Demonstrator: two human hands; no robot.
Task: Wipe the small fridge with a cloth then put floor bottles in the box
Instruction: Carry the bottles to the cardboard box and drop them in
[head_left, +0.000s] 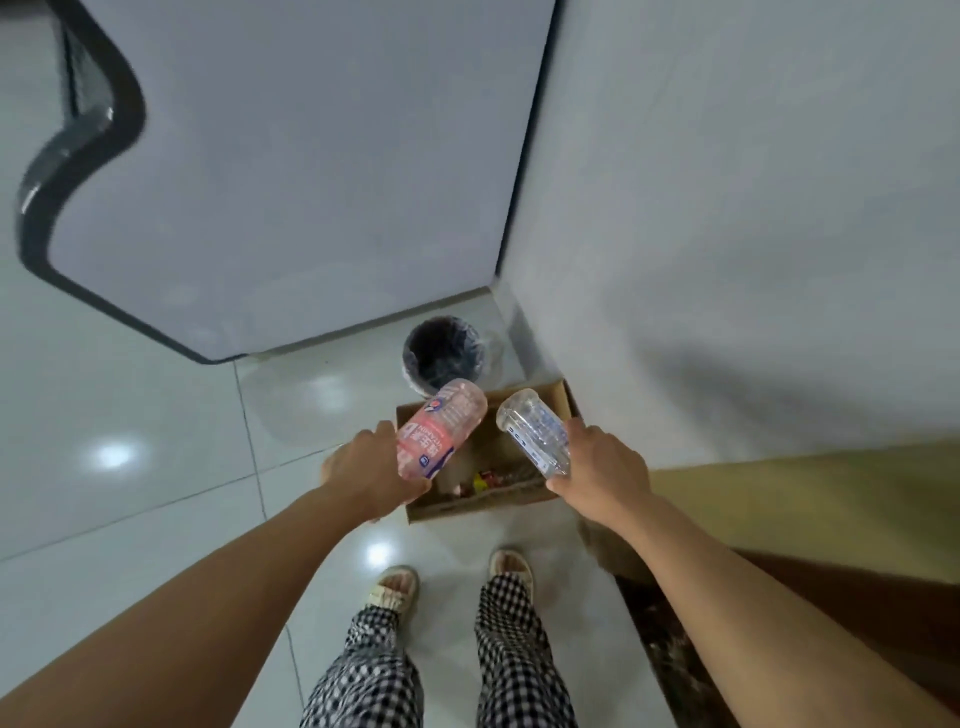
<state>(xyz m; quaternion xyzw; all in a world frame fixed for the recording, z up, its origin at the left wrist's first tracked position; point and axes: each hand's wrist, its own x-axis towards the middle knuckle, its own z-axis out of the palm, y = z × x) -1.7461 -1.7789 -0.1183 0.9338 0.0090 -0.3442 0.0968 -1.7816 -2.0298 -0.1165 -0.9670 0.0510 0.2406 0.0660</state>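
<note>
Head camera looks straight down for me, and the biggest thing in it is the small fridge (291, 171), a smooth pale slab with a rounded black edge, filling the upper left. Below it I see glossy white floor tiles (130, 415) throwing back light spots. A round bin (441, 358) with a dark liner stands between the fridge and the cardboard box (483, 504), which sits open on the floor near the wall corner (some small colourful scraps lie inside, too blurred to name). My left hand (363, 473) curls around a pink-labelled plastic bottle (441, 431), tilted over the box. My right hand (602, 467) grips a clear ribbed bottle (535, 431), also above the box. Checked trousers and pale slippers show below.
</note>
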